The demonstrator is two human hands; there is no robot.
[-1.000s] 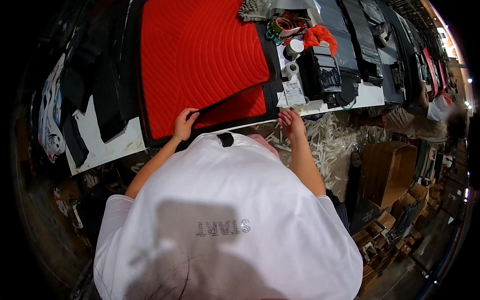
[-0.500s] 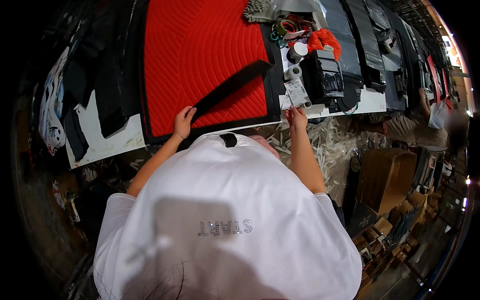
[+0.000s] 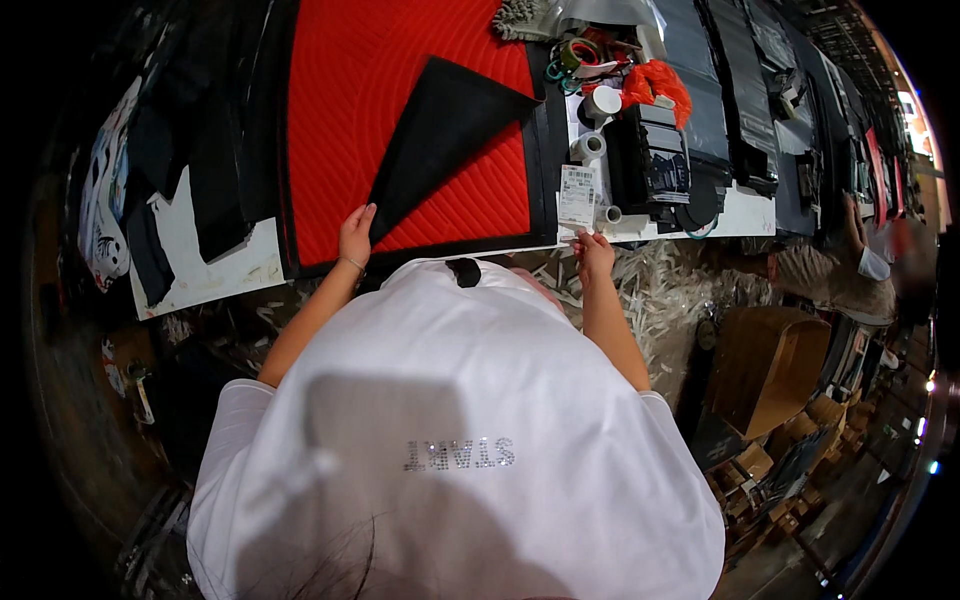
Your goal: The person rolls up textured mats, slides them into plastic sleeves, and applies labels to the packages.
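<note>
At the far left of the desk [image 3: 215, 262], well away from the left hand's fingers, dark fabric pieces [image 3: 165, 160] lie over a white sheet, with a pale printed piece [image 3: 105, 225] hanging at the edge. Nearer, the left hand [image 3: 355, 232] rests at the near edge of the red quilted mat [image 3: 340, 110], its fingers [image 3: 366, 215] pinching the lower corner of a black triangular flap [image 3: 435, 135], which is folded over the red surface and reaches up and to the right from that grip. A black border runs along the mat's near and right sides. Right of the flap, the right hand [image 3: 593, 255] is at the desk's edge, its fingers [image 3: 585, 237] closed on the bottom of a white paper label [image 3: 577, 195] that lies just beside the mat's right border. Just beyond those fingers stand small white tape rolls [image 3: 590, 147], and farther up are coloured tape rings [image 3: 572, 55] and an orange plastic bag [image 3: 655, 85] beside a black box [image 3: 655, 165]. Below the right hand, pale shredded strips [image 3: 660, 300] cover the floor. Far to the right another person's arm [image 3: 835, 275] leans toward the desk, with a cardboard box [image 3: 765, 365] nearby.
</note>
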